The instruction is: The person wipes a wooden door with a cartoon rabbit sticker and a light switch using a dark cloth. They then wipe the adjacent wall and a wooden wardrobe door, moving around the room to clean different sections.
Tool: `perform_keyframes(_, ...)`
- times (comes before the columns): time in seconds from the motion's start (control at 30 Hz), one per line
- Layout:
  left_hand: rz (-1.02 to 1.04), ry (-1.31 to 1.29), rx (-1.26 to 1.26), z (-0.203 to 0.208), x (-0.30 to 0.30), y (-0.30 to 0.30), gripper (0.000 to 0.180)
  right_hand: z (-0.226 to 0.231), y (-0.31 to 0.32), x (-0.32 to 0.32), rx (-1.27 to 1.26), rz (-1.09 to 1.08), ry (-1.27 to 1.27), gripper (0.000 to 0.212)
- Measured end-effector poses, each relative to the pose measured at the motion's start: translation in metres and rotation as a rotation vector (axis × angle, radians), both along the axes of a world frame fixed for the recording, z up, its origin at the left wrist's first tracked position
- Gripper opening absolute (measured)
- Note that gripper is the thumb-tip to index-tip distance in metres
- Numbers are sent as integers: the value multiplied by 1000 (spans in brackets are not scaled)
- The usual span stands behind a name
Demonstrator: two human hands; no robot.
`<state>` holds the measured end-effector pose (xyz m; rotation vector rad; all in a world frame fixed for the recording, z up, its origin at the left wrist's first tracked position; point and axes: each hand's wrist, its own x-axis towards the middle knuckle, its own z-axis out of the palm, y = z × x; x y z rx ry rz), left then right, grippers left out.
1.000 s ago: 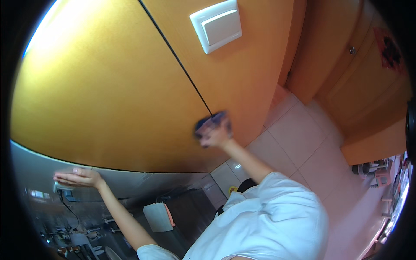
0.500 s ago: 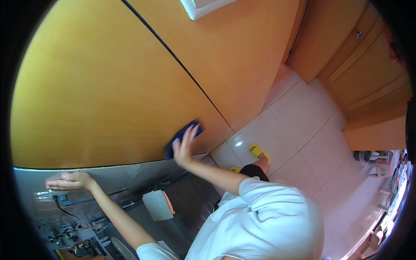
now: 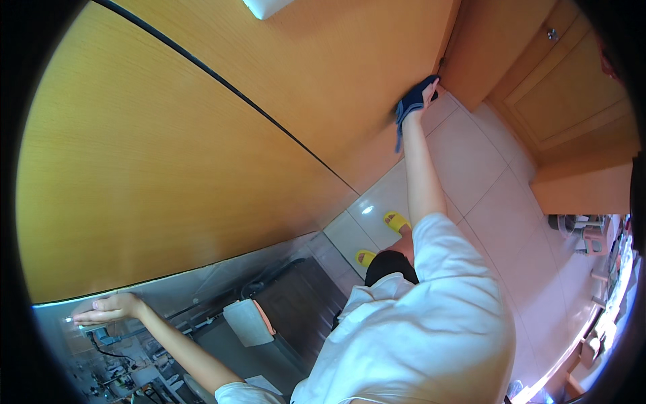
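In the head view, a dark blue cloth (image 3: 412, 101) is pressed by the right hand (image 3: 422, 99) against the orange cabinet panel (image 3: 168, 135) in the upper right of the frame, the fingers being spread over the cloth with the arm stretched out full. At the lower left, the left hand (image 3: 108, 308) is laid open and flat, palm down, on the grey metal surface (image 3: 202, 283) just under the panel's lower edge. A white shirt (image 3: 417, 323) and yellow slippers (image 3: 396, 221) on the pale tiled floor (image 3: 484, 175) are seen lower right.
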<state>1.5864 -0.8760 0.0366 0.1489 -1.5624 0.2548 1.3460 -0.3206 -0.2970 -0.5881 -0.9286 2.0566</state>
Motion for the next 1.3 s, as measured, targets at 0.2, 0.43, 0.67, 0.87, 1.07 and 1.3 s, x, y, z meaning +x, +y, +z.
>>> perform_keyframes(0.2, 8, 1, 60, 6, 4, -1, 59, -106, -181, 48, 80, -257, 1, 55)
perform_keyframes(0.43, -19, -6, 49, 6, -8, 2, 60, -66, -406, 198, -1691, 1085, -144, 55)
perform_keyframes(0.67, 4, 12, 77, 7, 0, 0, 62, -189, -143, 64, -873, 847, -150, 43)
perform_keyframes(0.87, -34, 23, 122, 2, -17, -5, 61, -223, 41, -31, -392, 269, 0, 45)
perform_keyframes(1.07, -66, 38, 129, 7, -7, -10, 61, -294, -102, 29, -356, 94, 155, 72)
perform_keyframes(1.3, -32, 17, 97, 1, -1, -2, 60, -189, -416, 226, -1462, 807, -510, 68)
